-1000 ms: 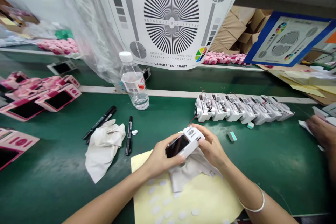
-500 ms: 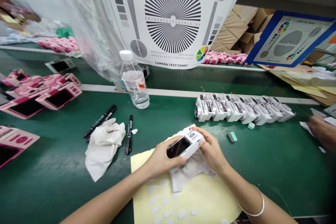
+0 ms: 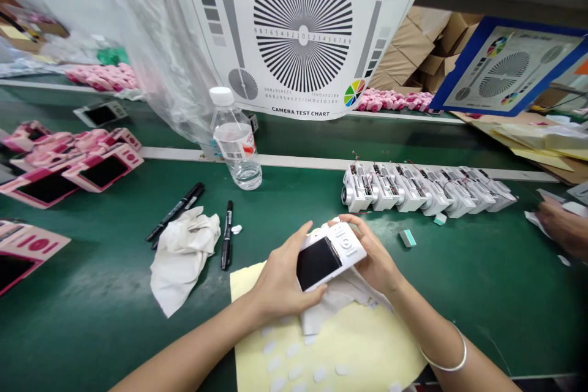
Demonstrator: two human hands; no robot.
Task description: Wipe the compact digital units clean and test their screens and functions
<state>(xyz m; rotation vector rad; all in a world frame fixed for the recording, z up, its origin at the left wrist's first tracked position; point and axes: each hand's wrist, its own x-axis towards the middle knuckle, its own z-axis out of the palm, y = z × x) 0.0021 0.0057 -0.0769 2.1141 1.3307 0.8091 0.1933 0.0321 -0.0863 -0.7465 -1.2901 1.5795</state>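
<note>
Between my two hands is a white digital camera (image 3: 320, 262), its dark screen and round buttons facing up toward me. My left hand (image 3: 280, 278) grips its left end, thumb along the lower edge. At the other end my right hand (image 3: 374, 257) holds the button side, its fingers partly hidden behind the body. A thin red wire shows near the far edge. Below the camera a pale cloth (image 3: 331, 301) lies on a yellow sheet (image 3: 362, 343) dotted with several small white pieces.
Several white camera bodies (image 3: 425, 190) stand in a row at the back right. A water bottle (image 3: 236, 141), black markers (image 3: 226, 236) and a crumpled cloth (image 3: 184, 257) lie left. Pink cameras (image 3: 103, 168) sit far left. Another person's hand (image 3: 563, 226) is at the right edge.
The camera has been tipped so its screen and buttons face me more fully. My left fingers have spread up along its far edge, and my right hand has shifted behind its right end.
</note>
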